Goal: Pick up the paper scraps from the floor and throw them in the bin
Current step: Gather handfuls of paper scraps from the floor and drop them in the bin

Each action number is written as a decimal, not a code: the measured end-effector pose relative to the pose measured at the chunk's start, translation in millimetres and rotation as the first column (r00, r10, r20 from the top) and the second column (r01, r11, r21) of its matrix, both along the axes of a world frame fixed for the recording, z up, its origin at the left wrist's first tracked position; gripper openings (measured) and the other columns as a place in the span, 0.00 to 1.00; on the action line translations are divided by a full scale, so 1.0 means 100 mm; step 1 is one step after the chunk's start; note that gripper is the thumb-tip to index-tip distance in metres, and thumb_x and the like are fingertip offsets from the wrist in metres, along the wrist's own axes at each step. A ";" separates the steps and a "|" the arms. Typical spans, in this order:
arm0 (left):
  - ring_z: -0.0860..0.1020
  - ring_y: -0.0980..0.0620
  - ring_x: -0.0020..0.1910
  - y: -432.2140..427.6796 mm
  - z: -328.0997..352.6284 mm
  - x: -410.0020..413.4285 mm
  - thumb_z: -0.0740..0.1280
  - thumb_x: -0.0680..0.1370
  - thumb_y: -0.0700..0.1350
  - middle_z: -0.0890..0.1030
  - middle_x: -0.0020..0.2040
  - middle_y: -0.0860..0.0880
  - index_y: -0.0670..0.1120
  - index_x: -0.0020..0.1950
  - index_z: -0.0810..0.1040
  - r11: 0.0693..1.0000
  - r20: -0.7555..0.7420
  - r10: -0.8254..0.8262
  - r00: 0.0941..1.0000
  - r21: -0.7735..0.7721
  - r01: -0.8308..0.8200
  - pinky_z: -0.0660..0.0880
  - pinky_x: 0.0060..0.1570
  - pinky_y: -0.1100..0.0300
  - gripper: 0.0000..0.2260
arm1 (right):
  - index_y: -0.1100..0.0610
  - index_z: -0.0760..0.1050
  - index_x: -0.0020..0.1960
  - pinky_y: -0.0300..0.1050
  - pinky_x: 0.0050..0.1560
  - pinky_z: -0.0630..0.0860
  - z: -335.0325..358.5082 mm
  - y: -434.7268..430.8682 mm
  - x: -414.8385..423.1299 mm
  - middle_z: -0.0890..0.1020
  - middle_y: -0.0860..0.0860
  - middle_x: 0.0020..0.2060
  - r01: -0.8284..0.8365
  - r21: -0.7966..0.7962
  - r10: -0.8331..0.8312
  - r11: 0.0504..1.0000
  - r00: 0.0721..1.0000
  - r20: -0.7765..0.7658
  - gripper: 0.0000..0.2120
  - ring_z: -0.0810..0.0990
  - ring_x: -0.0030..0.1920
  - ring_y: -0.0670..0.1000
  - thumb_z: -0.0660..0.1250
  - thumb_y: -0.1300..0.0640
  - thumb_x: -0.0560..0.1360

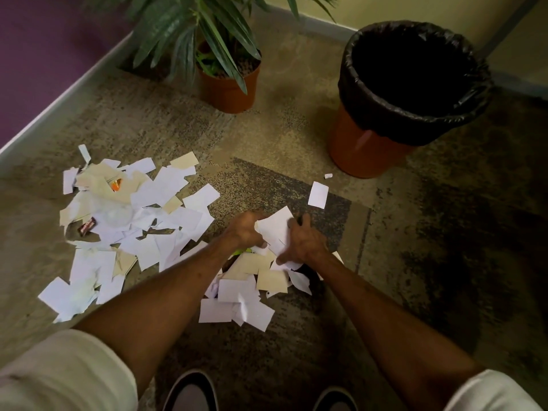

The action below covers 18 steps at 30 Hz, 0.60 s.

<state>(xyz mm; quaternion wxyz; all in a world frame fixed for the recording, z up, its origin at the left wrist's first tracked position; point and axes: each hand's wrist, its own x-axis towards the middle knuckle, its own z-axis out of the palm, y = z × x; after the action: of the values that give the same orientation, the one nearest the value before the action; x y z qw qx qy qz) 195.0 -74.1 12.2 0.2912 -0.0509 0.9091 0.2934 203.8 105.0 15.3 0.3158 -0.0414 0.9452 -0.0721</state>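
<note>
White and cream paper scraps lie scattered on the carpet, with a big pile at the left and a smaller heap under my hands. My left hand and my right hand press a bunch of white scraps between them, low over the smaller heap. The orange bin with a black liner stands open at the upper right, well beyond my hands. A lone white scrap and a tiny one lie between hands and bin.
A potted plant in an orange pot stands at the back, left of the bin. A purple wall and pale skirting run along the left. A dark wrapper and an orange wrapper sit in the big pile. My shoes show at the bottom.
</note>
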 end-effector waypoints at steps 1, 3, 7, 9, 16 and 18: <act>0.77 0.45 0.69 -0.01 0.00 0.02 0.84 0.68 0.45 0.80 0.70 0.46 0.47 0.75 0.76 1.000 0.008 0.005 1.000 0.023 -0.005 0.69 0.60 0.62 0.37 | 0.53 0.61 0.78 0.60 0.69 0.73 -0.01 -0.01 0.00 0.54 0.60 0.79 -0.013 0.005 0.013 1.000 1.000 0.008 0.54 0.70 0.74 0.65 0.84 0.37 0.61; 0.77 0.46 0.69 -0.02 0.00 0.04 0.83 0.68 0.42 0.81 0.70 0.46 0.47 0.74 0.77 0.996 0.021 0.037 0.999 0.074 -0.039 0.67 0.59 0.64 0.36 | 0.52 0.66 0.75 0.58 0.67 0.74 -0.01 -0.02 0.01 0.56 0.60 0.80 -0.029 -0.010 0.029 1.000 0.999 0.021 0.49 0.71 0.74 0.64 0.83 0.38 0.62; 0.80 0.46 0.65 -0.03 0.02 0.06 0.82 0.68 0.37 0.83 0.65 0.46 0.45 0.72 0.79 0.987 0.031 0.072 0.997 0.141 -0.075 0.69 0.55 0.64 0.33 | 0.51 0.72 0.72 0.55 0.60 0.77 0.01 0.00 0.02 0.65 0.58 0.74 -0.073 -0.040 0.073 0.997 0.997 -0.011 0.44 0.76 0.68 0.62 0.83 0.37 0.62; 0.81 0.47 0.60 -0.02 0.03 0.07 0.81 0.69 0.36 0.84 0.63 0.45 0.45 0.70 0.80 0.987 0.020 0.075 0.997 0.140 -0.078 0.71 0.53 0.64 0.30 | 0.51 0.73 0.72 0.54 0.59 0.77 0.01 0.00 0.04 0.69 0.57 0.71 -0.094 -0.055 0.091 0.994 0.995 -0.042 0.42 0.77 0.66 0.60 0.82 0.38 0.63; 0.79 0.47 0.54 0.05 0.12 0.11 0.74 0.71 0.27 0.84 0.57 0.38 0.36 0.64 0.81 0.930 0.068 0.151 0.986 0.329 -0.165 0.78 0.57 0.52 0.21 | 0.51 0.71 0.76 0.48 0.61 0.77 0.03 -0.04 0.17 0.81 0.54 0.67 -0.009 -0.207 -0.018 0.978 0.992 -0.128 0.34 0.81 0.66 0.58 0.77 0.47 0.73; 0.80 0.47 0.55 0.06 0.14 0.12 0.73 0.73 0.28 0.83 0.60 0.37 0.36 0.64 0.81 0.930 0.074 0.138 0.988 0.334 -0.155 0.78 0.55 0.55 0.19 | 0.53 0.77 0.70 0.46 0.53 0.75 0.02 -0.03 0.18 0.84 0.55 0.62 0.007 -0.218 -0.038 0.976 0.990 -0.136 0.27 0.83 0.62 0.59 0.77 0.47 0.73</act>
<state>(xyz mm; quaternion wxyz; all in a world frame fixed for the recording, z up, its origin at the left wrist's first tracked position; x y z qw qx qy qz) 206.8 -68.4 26.2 0.2951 -0.0750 0.8313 0.4649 222.1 102.2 17.6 0.2416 -0.0698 0.9519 -0.1752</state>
